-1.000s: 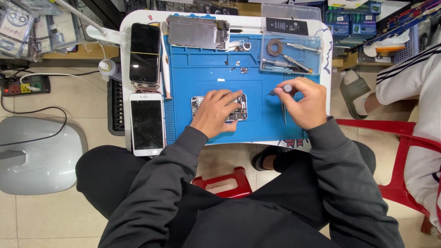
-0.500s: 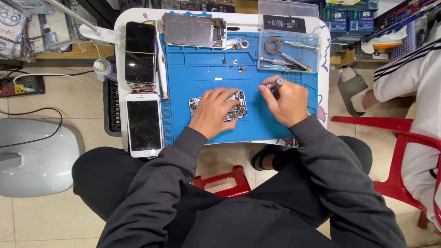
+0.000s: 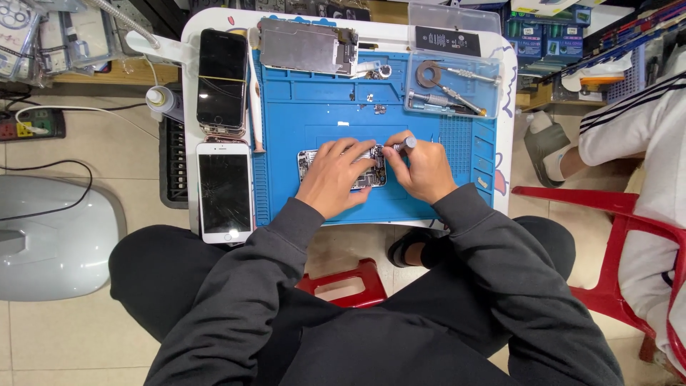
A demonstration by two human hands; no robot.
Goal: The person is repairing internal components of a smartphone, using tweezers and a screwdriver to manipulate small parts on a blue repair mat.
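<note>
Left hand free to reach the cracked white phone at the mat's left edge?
Probably yes: the left hand rests on the opened phone, and only bare blue mat lies between it and the white phone.
</note>
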